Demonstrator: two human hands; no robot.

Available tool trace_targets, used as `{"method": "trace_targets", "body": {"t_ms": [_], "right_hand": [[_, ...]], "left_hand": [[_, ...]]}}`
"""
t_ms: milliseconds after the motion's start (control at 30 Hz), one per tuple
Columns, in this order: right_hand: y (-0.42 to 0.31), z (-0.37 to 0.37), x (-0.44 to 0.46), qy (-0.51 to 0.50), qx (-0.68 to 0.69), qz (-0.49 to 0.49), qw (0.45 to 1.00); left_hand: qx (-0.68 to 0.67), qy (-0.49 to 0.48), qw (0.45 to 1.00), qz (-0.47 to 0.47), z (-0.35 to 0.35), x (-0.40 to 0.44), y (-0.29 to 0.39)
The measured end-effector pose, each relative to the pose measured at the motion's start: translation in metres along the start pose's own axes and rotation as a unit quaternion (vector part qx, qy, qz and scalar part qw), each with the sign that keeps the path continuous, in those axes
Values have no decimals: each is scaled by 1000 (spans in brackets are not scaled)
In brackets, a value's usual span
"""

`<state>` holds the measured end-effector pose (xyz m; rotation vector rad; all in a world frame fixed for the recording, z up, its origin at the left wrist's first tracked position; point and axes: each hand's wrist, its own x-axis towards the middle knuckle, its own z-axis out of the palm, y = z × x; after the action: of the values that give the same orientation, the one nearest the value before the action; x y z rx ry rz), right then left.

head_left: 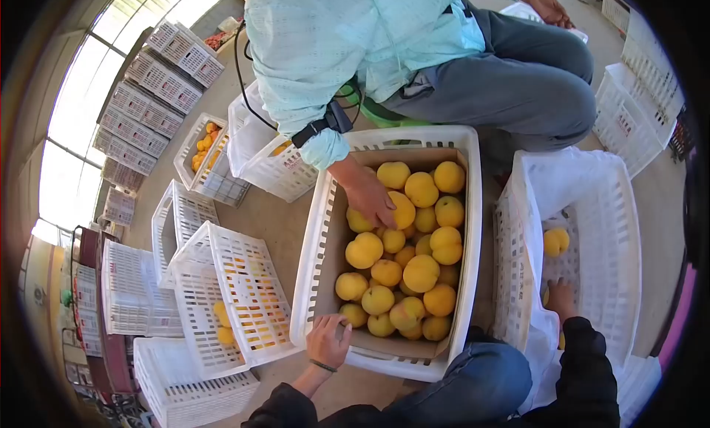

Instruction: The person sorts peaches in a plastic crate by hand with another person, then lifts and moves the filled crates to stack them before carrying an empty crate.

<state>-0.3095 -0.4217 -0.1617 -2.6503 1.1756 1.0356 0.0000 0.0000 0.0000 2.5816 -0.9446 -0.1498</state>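
Yellow peaches, by the look of them [421, 273], pretty much fill the white middle crate [309, 287], which has a brown lining. Going by the clock from that crate's centre, the wearer's left hand [329, 341] sits at 7 on the rim, half-curled with no fruit in it; can't tell if it's actually gripping. Right hand [562, 299] is down in the right-hand crate [625, 250] at 4, fingers right by a sliver of a peach [546, 296]. Holding it or just touching? Can't tell. Another peach [556, 242] lies at 12 from that hand. Co-worker's hand [373, 199] is at 11, on a peach in the middle crate. My read: fruit handling, reaching-in stage for the right hand. Next move calls for a soft, sure grip, so nothing bruises.
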Motion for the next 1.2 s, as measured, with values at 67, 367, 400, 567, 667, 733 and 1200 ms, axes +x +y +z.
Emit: {"method": "trace_targets", "body": {"t_ms": [67,367,400,567,667,733,1200], "right_hand": [[19,-10,-15,-64,174,52,981],[30,-201,-109,35,715,-136,685],[20,-225,-132,36,754,-174,633],[-45,-289,-203,116,682,-314,650],[-91,-306,-239,189,582,-350,710],[-120,-302,-249,317,472,-413,711],[-29,-246,-275,156,417,-269,854]], "left_hand": [[0,-22,1000,-14,4,-5,4],[-43,-3,999,-25,-6,0,0],[-55,-4,998,8,-1,4,5],[-443,-81,891,56,0,26,59],[-715,-289,630,86,-41,38,133],[-767,-338,542,55,-58,44,169],[-224,-95,970,-26,32,110,33]]}}
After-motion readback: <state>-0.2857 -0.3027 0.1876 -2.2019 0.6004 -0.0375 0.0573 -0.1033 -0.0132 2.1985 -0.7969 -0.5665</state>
